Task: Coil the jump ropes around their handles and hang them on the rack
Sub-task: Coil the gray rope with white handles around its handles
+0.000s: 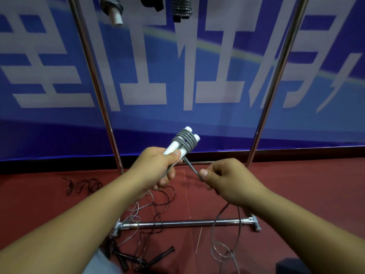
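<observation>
My left hand (158, 167) grips a pair of white jump rope handles (177, 147) held side by side, pointing up and to the right. Several turns of grey rope (185, 140) are wound around their upper part. My right hand (225, 178) pinches the same grey rope (192, 168) just below the handles, pulled taut. The rest of this rope hangs from my right hand and loops on the floor (223, 252). Coiled ropes (181, 6) hang at the top of the metal rack (94, 80).
The rack's two chrome uprights frame my hands, its low crossbar (187, 223) lies on the red floor. Loose black ropes with black handles (142, 258) and a thin clear rope (136, 210) lie tangled near the rack's left foot. A blue banner stands behind.
</observation>
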`<act>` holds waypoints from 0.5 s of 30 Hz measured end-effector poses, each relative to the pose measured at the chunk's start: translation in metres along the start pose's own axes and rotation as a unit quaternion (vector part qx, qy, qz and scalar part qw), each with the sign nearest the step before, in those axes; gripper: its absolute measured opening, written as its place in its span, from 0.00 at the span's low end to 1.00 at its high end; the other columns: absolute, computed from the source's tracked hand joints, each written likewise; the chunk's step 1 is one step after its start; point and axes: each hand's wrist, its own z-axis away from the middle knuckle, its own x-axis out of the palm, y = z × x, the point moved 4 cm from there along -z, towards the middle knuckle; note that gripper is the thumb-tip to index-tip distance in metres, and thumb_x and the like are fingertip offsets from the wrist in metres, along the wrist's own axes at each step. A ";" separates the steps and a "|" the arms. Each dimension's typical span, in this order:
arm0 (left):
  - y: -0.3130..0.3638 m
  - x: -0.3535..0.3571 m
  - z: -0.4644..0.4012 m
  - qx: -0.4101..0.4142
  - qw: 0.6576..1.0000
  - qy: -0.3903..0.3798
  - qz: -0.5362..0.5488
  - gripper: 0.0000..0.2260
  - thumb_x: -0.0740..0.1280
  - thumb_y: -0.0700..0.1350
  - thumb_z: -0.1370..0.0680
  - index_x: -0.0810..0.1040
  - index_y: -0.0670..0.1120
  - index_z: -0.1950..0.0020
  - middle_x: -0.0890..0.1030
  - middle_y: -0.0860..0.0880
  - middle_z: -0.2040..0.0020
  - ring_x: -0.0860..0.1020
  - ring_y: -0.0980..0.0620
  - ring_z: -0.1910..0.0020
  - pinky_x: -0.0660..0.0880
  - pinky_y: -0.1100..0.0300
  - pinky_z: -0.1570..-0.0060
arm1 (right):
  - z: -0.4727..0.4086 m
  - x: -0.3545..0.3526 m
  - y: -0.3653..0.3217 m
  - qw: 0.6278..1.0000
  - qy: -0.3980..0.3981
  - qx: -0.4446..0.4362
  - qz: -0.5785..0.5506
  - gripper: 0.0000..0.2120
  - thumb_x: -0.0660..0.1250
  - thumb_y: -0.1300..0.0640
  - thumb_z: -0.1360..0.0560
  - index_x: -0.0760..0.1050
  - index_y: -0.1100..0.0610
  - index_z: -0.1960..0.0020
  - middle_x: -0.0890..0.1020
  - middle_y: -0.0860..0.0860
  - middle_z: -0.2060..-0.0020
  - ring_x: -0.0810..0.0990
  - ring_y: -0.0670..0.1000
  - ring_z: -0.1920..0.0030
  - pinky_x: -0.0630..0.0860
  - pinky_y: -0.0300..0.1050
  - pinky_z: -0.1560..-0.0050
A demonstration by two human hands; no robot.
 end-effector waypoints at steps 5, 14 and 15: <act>0.004 -0.007 -0.001 0.021 0.998 0.034 -0.051 0.12 0.63 0.49 0.18 0.79 0.41 0.47 0.76 0.46 0.71 0.66 0.53 0.80 0.62 0.65 0.80 | 0.000 0.005 -0.009 0.998 0.009 -0.034 -0.048 0.17 0.67 0.45 0.22 0.77 0.56 0.63 0.69 0.44 0.77 0.65 0.41 0.75 0.63 0.34 0.73; 0.001 -0.004 0.000 0.018 0.994 -0.008 -0.105 0.08 0.62 0.48 0.17 0.79 0.48 0.50 0.71 0.48 0.72 0.63 0.56 0.80 0.60 0.65 0.80 | 0.004 0.005 0.002 0.991 -0.006 0.031 -0.127 0.12 0.70 0.52 0.23 0.78 0.59 0.61 0.72 0.49 0.76 0.72 0.49 0.76 0.76 0.43 0.73; 0.001 -0.004 0.000 0.017 0.994 -0.013 -0.111 0.08 0.62 0.48 0.17 0.79 0.48 0.51 0.70 0.48 0.71 0.62 0.56 0.80 0.60 0.65 0.80 | 0.005 0.004 0.001 0.992 -0.004 0.029 -0.125 0.12 0.70 0.52 0.23 0.78 0.59 0.61 0.73 0.49 0.77 0.72 0.49 0.76 0.77 0.44 0.72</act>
